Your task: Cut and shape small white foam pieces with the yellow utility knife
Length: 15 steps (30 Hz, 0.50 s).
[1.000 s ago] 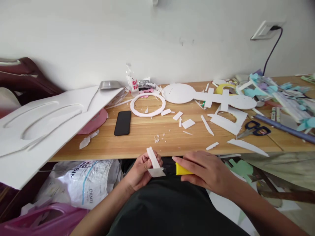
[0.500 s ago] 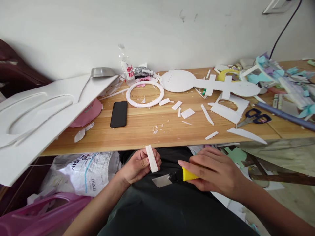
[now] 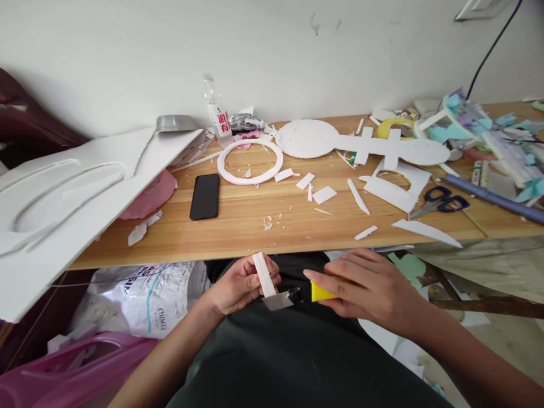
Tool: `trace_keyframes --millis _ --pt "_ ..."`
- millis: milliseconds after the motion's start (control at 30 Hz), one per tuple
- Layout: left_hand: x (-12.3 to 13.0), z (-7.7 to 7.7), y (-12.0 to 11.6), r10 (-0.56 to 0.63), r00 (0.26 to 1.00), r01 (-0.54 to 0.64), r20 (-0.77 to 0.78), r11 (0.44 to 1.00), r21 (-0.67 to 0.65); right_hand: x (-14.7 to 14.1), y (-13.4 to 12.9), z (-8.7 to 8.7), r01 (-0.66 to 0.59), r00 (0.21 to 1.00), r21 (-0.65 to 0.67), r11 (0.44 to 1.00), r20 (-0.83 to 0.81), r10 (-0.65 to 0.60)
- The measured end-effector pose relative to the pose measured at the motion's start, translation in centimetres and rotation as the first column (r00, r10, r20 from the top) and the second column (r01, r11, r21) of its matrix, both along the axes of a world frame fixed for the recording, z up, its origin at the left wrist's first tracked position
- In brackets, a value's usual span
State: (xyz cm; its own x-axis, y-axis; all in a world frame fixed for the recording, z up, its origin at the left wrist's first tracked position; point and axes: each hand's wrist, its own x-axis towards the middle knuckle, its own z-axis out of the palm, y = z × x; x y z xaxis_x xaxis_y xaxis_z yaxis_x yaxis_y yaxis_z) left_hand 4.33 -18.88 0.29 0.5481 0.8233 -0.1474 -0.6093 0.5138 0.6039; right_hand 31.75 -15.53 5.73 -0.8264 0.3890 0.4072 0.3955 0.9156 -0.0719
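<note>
A small white foam strip (image 3: 264, 275) stands nearly upright in my left hand (image 3: 238, 286), pinched between thumb and fingers in front of the table edge. My right hand (image 3: 369, 286) is wrapped round the yellow handle of a utility knife (image 3: 323, 291). Its wide metal blade points left and lies at the lower end of the strip, seemingly touching it. Both hands are above my dark clothing.
On the wooden table (image 3: 238, 232) are a phone (image 3: 204, 196), a white ring (image 3: 223, 170), foam scraps, scissors (image 3: 442, 201) and a bottle (image 3: 219, 116). A large white board (image 3: 85, 226) overhangs the left edge. Plastic bags (image 3: 148, 300) lie below.
The knife in my right hand has moved up and left, bringing its blade to the strip's lower end. My left hand has barely moved, still with the strip.
</note>
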Motion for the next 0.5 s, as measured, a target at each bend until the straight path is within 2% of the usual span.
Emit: trace_keyframes --millis 267,500 --pt "0.0 0.0 0.1 -0.024 0.998 0.023 -0.049 0.999 -0.029 -1.2 -0.2 0.5 -0.009 1.0 -0.009 1.0 0.027 0.009" --pt "0.1 0.0 0.1 0.01 1.0 -0.01 -0.004 1.0 -0.025 -0.5 -0.1 0.1 0.017 0.999 -0.017 1.0 0.032 -0.016"
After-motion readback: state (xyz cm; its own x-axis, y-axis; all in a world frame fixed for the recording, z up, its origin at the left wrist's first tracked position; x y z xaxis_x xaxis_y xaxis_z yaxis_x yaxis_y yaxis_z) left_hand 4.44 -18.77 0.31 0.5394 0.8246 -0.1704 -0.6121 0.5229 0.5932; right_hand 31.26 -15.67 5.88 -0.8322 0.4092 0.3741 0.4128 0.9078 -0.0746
